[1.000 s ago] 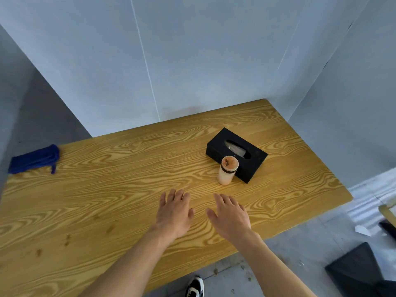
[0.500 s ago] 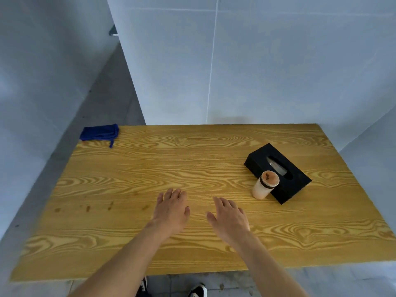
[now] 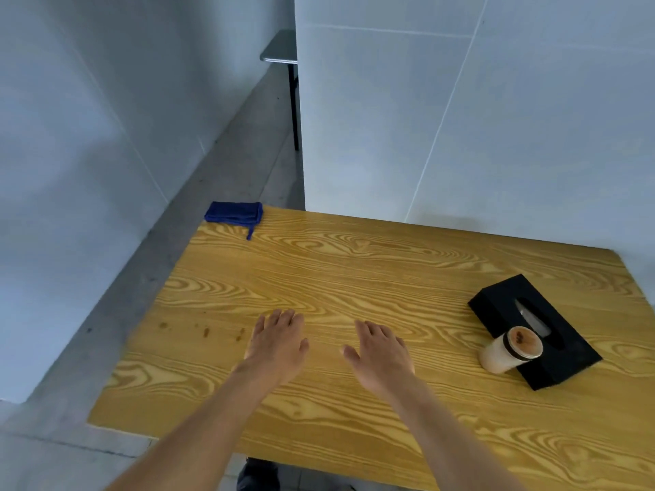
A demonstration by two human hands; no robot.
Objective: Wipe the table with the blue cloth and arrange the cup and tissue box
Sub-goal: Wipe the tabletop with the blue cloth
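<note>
head view, bench [image 3: 354, 264]: yellow wood with strong grain, seen at a slant; its far edge meets a pale grey wall, its left edge borders a strip of grey floor.
head view, left hand [image 3: 278, 343]: palm down over the near middle of the bench, fingers straight and close together, grip released, nothing in it; whether it touches the wood cannot be told.
head view, right hand [image 3: 381, 352]: just beside the left one, palm down, fingers stretched forward, thumb out to the side, grip released and empty; contact with the bench is likewise unclear.
head view, forearms: both bare, coming in from the bottom edge and crossing the near rim of the bench.
head view, blue cloth [image 3: 234, 213]: folded into a flat bundle on the far left corner of the bench, a short loop hanging toward the near side, well apart from both hands.
head view, tissue box [image 3: 496, 306]: black, lying flat and turned at an angle on the right side of the bench, a white tissue showing in its oval slot.
head view, cup [image 3: 510, 350]: pale, with a dark band under a brown-speckled lid, standing at the near left side of the tissue box, touching or almost touching it.
head view, stains [image 3: 205, 331]: a row of small brown spots on the wood, left of the left hand.
head view, background: a dark table top on a thin leg [image 3: 294, 101] behind the wall corner.
</note>
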